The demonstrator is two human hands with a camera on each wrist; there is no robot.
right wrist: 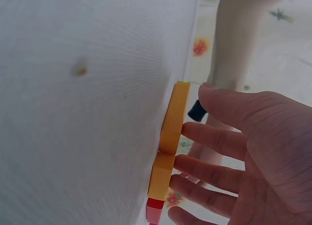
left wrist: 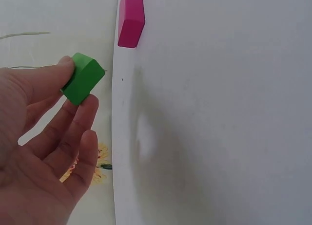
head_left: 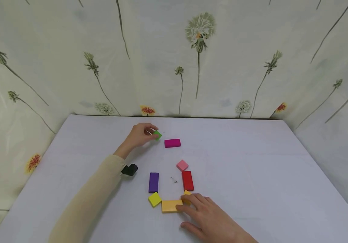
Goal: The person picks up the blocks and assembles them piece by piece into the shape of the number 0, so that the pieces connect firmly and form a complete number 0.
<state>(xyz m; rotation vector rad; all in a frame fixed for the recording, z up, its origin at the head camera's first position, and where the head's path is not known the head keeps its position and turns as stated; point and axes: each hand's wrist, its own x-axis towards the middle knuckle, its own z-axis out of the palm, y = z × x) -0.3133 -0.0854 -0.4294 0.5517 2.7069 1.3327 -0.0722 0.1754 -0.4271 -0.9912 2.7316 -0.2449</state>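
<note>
Near the far edge of the table, my left hand (head_left: 140, 134) pinches a small green block (left wrist: 84, 79) between thumb and fingers, above the surface. Just right of it lies a magenta rectangular block (head_left: 172, 143). My right hand (head_left: 205, 216) has its fingers spread, with fingertips on a light-orange rectangular block (head_left: 170, 206) and a small orange block (right wrist: 162, 178) beside it. The hand partly covers the small one in the head view. A yellow block (head_left: 154, 199), a purple block (head_left: 154, 182), a red block (head_left: 188, 181) and a pink block (head_left: 182, 165) lie around them.
All blocks lie on a white-covered table (head_left: 252, 175). Behind and beside it hangs a cloth (head_left: 161, 50) printed with dandelions. A black device (head_left: 129, 169) sticks out at the left wrist. A small dark mark (head_left: 174, 180) shows between the purple and red blocks.
</note>
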